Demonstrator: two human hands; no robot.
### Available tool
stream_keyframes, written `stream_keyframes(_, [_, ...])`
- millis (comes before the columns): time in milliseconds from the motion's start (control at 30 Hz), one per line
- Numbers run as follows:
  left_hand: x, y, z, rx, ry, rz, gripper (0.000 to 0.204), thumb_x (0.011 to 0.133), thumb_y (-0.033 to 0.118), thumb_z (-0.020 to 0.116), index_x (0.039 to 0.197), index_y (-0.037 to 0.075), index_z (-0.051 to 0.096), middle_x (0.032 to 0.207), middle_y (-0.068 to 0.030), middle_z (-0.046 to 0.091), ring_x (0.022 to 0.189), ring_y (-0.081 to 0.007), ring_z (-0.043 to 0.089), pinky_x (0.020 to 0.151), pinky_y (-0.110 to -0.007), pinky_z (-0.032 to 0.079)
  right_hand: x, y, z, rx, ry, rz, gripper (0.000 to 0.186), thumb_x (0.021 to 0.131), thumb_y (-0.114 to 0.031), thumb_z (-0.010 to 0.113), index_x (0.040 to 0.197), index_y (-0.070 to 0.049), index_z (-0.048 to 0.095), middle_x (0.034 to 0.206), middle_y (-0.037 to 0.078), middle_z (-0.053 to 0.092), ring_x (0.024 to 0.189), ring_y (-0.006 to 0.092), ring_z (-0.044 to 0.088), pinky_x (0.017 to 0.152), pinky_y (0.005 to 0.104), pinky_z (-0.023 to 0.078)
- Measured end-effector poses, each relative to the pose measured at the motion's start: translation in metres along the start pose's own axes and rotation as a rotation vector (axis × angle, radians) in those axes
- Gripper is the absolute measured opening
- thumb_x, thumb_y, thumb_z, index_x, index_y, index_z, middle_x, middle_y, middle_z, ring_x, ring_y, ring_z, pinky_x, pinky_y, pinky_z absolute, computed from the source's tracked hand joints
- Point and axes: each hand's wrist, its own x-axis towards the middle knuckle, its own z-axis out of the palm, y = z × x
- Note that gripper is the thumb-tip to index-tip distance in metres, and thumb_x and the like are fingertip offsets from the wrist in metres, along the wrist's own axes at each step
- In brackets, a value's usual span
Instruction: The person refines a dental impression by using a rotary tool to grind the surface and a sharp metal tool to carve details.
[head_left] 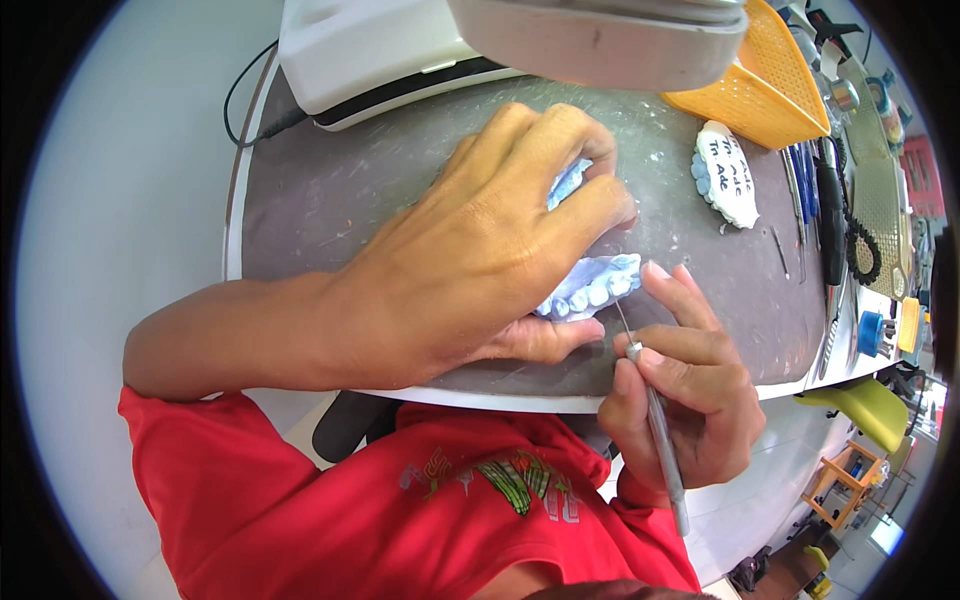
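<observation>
My left hand is wrapped over a blue plaster dental model, its thumb along the near side and its fingers curled over the far side. A row of moulded teeth faces me; much of the model is hidden under the palm. Pen-fashion, my right hand grips a slim metal dental hand instrument. The instrument's thin tip reaches the teeth near the model's right end, though actual contact is hard to make out. One right fingertip rests at or very near the model's right edge.
A white-and-black machine stands at the far left, with a pale lamp head overhead. Far right are a yellow basket, a white plaster piece with handwriting and blue teeth, and a black handpiece with coiled cord.
</observation>
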Motion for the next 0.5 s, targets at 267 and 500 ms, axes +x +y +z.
stream_keyframes(267, [-0.0011,-0.0016,-0.0027,0.060,-0.047,-0.017,0.067,0.068,0.036,0.084,0.122,0.007,0.057,0.126,-0.0140,0.042,0.112,-0.0340,0.044,0.097,-0.045,0.038,-0.0020,0.0071,-0.0024,0.067,-0.023,0.007,0.013,0.087,-0.002,0.068,0.089,0.000,0.055,0.077,0.020,0.070,0.102,0.0465,0.069,0.100,0.0634,0.046])
stream_keyframes(500, [-0.0013,-0.0049,-0.0039,0.030,-0.065,0.005,0.071,0.068,0.036,0.084,0.126,0.006,0.055,0.128,-0.0142,0.042,0.117,-0.0351,0.043,0.099,-0.045,0.038,-0.0027,0.0091,-0.0051,0.057,-0.050,-0.026,0.013,0.086,-0.003,0.069,0.094,0.000,0.059,0.078,0.019,0.071,0.102,0.0471,0.069,0.099,0.0643,0.046])
